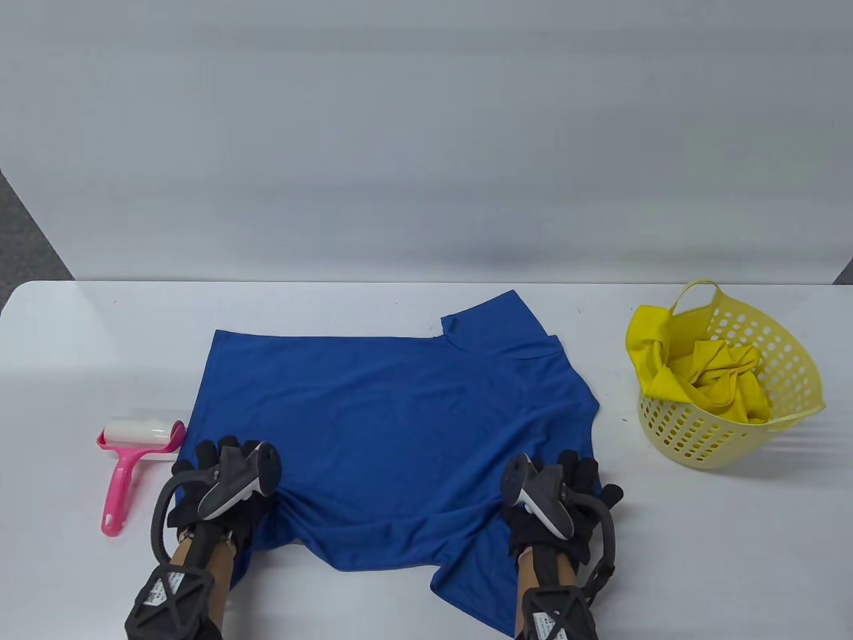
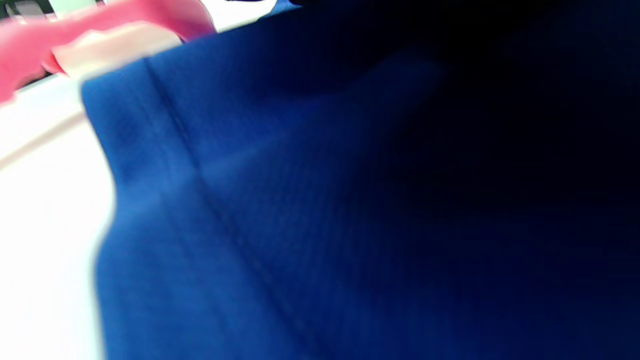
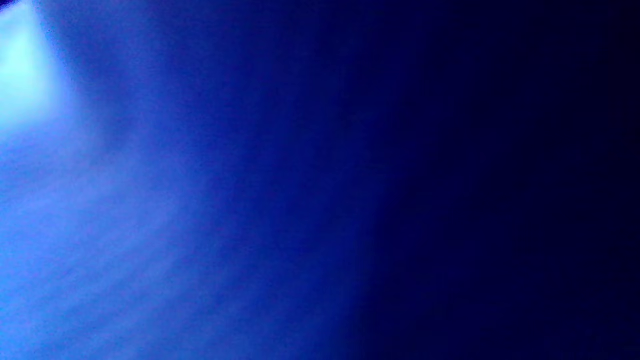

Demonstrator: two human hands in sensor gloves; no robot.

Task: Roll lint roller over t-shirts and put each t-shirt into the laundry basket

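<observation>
We see the royal-blue knit t-shirt (image 1: 393,427) spread on the white table (image 1: 700,533), between the pink-handled lint roller (image 1: 136,453) and the perforated yellow plastic laundry basket (image 1: 786,387) holding a crumpled yellow t-shirt (image 1: 720,380). Our left hand (image 1: 213,487) and right hand (image 1: 566,500) sit at its near edge, cloth bunched there; whether the fingers clamp it we cannot tell.

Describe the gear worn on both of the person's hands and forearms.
The left hand and right hand wear black gloves. Strapped to the back of each is a grey-and-black tracker shaped like a VR controller, with a black ring looping outward. Each wrist carries a black, lattice-patterned mount with a small white label. No sleeves show.
</observation>
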